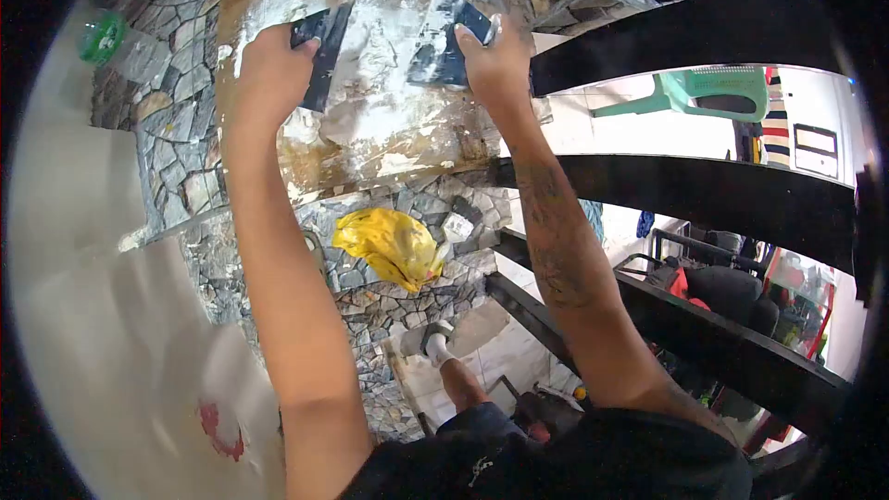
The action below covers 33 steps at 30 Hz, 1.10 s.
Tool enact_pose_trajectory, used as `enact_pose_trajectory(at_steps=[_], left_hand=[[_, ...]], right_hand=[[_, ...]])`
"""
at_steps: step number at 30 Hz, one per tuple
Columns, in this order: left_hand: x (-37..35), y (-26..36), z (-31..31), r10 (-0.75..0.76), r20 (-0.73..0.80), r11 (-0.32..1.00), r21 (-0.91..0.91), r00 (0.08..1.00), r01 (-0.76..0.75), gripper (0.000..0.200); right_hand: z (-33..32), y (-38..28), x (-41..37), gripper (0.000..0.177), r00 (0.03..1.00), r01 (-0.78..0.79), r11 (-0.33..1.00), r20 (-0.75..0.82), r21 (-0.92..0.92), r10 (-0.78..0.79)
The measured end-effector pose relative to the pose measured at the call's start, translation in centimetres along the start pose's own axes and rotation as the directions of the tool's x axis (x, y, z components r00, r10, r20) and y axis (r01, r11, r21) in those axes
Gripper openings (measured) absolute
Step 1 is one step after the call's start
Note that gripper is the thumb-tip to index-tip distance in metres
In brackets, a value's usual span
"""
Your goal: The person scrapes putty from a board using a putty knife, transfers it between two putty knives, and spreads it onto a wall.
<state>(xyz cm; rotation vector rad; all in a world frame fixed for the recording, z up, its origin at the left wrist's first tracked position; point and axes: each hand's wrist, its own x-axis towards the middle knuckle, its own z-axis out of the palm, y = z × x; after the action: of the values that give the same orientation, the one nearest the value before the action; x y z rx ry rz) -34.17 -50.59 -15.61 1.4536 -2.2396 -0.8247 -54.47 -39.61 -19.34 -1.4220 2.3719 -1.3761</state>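
Note:
A wooden board [319,167] lies before me, its surface smeared with wet white putty [375,51]. My left hand [273,69] grips a dark, wide putty knife [326,60], its blade angled over the left part of the smear. On the right, my right hand [493,60] is closed round a second putty knife [440,46], whose blade carries white putty on its face. The two blades face each other with a patch of putty between them. Both handles are mostly hidden by my fingers.
A yellow plastic bag [389,245] rests on the stone-patterned step below the board. Left of the board lies a clear plastic bottle with a green end [102,37]. Black rails [685,190] run along the right, with a green plastic chair [713,93] beyond them on a lower floor.

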Motion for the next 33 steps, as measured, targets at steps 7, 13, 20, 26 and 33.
enact_pose_trajectory(at_steps=[7,13,20,26,33], left_hand=[[-0.4,1.1,0.9,0.238,0.069,0.969,-0.082,0.969,-0.232,0.025],[-0.5,2.7,0.7,0.255,0.113,0.966,-0.066,0.96,-0.249,0.023],[-0.5,2.3,1.3,0.268,0.002,0.963,0.031,0.963,-0.268,0.02],[0.2,1.1,2.5,0.254,-0.049,0.965,-0.059,0.966,-0.257,0.018],[0.6,0.2,3.3,0.215,-0.042,0.975,-0.041,0.976,-0.217,0.018]], right_hand=[[3.3,0.4,0.0,0.029,0.961,-0.257,0.955,0.137,0.145,0.238],[4.2,-0.7,0.3,0.021,0.954,-0.299,0.907,0.077,0.298,0.29],[3.6,-4.4,-0.3,0.022,0.979,-0.202,0.976,-0.026,0.077,0.204],[3.7,-4.9,-1.0,0.021,0.999,-0.01,1.0,-0.05,-0.004,0.01],[2.7,-6.8,-2.7,0.014,0.993,0.117,0.993,-0.023,0.036,-0.116]])
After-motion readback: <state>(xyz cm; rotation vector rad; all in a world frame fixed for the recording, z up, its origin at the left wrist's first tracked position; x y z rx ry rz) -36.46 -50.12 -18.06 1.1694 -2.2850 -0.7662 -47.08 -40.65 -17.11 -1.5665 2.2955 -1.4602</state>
